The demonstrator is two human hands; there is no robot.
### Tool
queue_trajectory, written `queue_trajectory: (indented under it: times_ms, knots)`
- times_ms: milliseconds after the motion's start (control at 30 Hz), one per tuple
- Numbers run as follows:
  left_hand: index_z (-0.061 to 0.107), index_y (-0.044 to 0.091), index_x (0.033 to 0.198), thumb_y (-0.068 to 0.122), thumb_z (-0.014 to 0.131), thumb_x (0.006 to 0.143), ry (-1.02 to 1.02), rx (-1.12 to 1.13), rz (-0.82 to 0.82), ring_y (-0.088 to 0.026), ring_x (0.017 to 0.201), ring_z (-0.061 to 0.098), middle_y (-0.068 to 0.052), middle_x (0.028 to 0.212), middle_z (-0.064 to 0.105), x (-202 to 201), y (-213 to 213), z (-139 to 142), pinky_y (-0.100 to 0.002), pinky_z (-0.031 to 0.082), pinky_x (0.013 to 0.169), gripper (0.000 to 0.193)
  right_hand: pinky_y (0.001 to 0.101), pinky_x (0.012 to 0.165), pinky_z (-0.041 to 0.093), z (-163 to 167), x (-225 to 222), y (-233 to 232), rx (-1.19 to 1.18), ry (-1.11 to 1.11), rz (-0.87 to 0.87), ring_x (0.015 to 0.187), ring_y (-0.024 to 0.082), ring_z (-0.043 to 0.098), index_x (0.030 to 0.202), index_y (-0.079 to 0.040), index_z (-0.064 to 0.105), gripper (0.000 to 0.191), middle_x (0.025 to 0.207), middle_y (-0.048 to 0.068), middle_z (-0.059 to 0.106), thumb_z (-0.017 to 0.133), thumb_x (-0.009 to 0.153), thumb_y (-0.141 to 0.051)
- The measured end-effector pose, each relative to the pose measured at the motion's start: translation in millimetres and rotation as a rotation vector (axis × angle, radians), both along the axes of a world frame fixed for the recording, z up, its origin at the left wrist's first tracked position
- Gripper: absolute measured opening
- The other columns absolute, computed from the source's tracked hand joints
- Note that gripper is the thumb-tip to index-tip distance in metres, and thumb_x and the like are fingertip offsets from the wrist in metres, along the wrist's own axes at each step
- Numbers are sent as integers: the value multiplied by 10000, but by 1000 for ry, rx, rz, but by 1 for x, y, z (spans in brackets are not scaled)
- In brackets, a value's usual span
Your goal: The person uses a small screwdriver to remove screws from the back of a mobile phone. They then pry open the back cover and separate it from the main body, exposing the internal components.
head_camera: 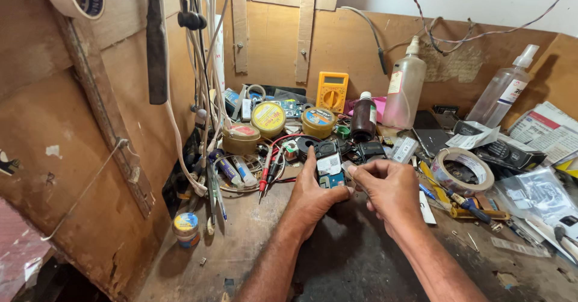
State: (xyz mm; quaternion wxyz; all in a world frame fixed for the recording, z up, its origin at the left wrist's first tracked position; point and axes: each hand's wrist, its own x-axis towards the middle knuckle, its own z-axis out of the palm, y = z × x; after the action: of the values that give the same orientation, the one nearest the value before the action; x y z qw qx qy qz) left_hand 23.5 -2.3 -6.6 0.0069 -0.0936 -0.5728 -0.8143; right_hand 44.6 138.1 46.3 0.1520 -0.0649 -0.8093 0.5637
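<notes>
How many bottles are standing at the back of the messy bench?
3: a small dark brown bottle beside the yellow multimeter, a cloudy plastic bottle right of it, and a clear spray bottle leaning at far right. Clutter may hide more.

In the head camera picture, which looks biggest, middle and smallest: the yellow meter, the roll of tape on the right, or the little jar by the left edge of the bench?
1. Roll of tape
2. Yellow meter, close in size and farther back, so unsure
3. Little jar
</notes>
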Motion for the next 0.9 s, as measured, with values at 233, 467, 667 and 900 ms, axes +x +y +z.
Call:
queue_trajectory:
  times_ms: [233,467,667,900]
  knots:
    - [104,22,1619,28,814,595,18,13,-9,-147,957,671,-102,1222,662,1,-1,0,-257,586,785,1246,237,327,345,-1,2,-1,42,52,-2,405,68,496,850,-16,793,211,622,22,682,805,855,-227]
    - [119,27,1628,40,797,592,19,-75,23,-166,972,672,-129,1222,673,5,0,4,-272,587,789,1238,305,524,515,1,7,-7,432,327,-67,553,109,647,1036,-95,821,238,670,48,751,815,834,-222]
    - [128,42,1627,31,791,588,9,-121,47,-154,970,677,-113,1223,677,3,2,4,-269,589,772,1232,358,595,541,5,14,-11,503,344,-88,623,196,731,1030,-102,813,243,759,112,770,807,811,-207]
    - [115,31,1631,16,780,591,38,-75,27,-156,916,680,-116,1155,691,3,3,0,-268,594,741,1234,445,674,564,14,24,-21,698,304,-166,757,337,739,1025,-122,819,243,852,152,762,771,826,-254]
